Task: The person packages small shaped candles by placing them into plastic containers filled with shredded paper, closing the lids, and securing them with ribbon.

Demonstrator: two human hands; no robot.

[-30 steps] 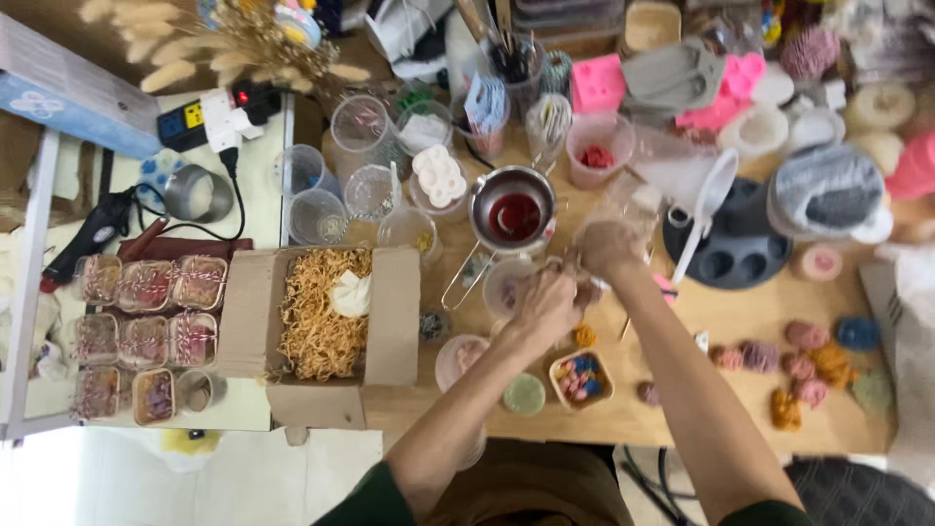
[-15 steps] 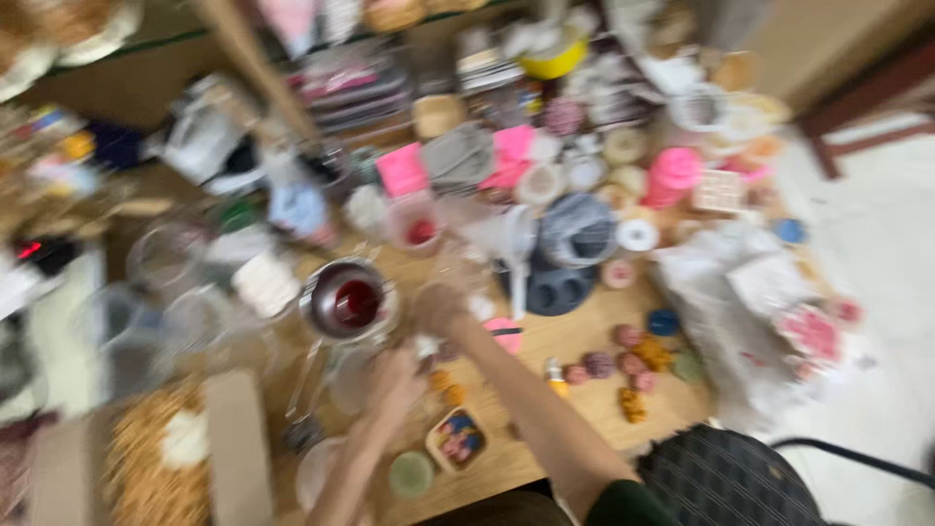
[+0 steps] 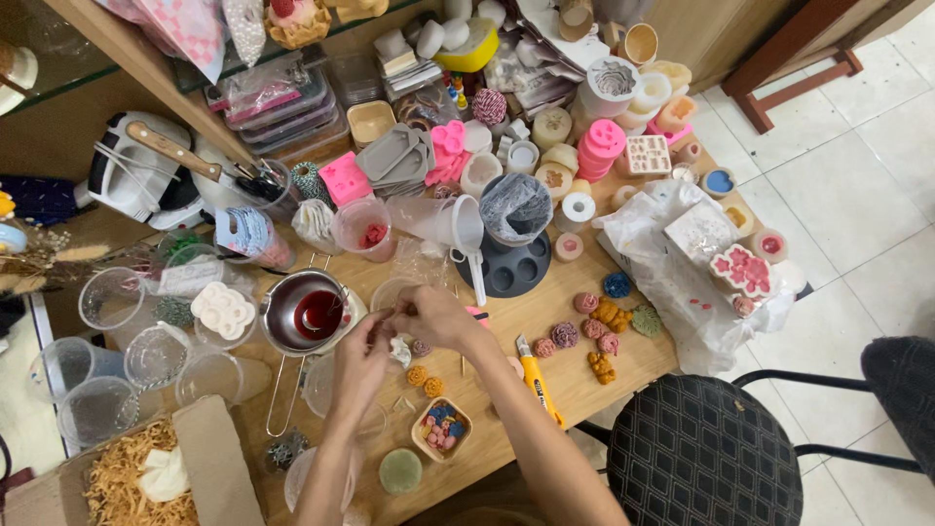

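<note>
1. A crowded wooden table (image 3: 575,375) is seen from above, with a tiled floor on the right and a shelf of boxes and moulds at the back.
2. At the far left, a cardboard box (image 3: 146,477) full of yellow straw is placed at the table's corner, and clear plastic cups (image 3: 107,365) are stood just behind it.
3. A small metal pot (image 3: 304,314) with dark red liquid is set next to the cups, its long handle pointed toward the person.
4. The left hand (image 3: 362,358) is raised just beside the pot. Its fingers are pressed together at the tips, as if something tiny is pinched, but what is pinched cannot be made out.
5. The right hand (image 3: 433,317) is held against the left one, fingertips touching. Its fingers are also closed in a pinch on the same tiny thing, between the two hands, above the table near the pot.
6. Below the hands, two little orange balls (image 3: 425,381) and a small dish of coloured bits (image 3: 440,429) are laid on the wood.
7. The small thing is probably best held low over the table and away from the pot's edge, so nothing is dropped into the red liquid. A soft, slow pinch would likely be kindest to it.
8. To the right, a yellow knife (image 3: 537,377) is laid near the forearm, then small round shapes (image 3: 599,326) in pink, orange and green.
9. Farthest right, a black chair (image 3: 706,453) is stood on the floor.
</note>
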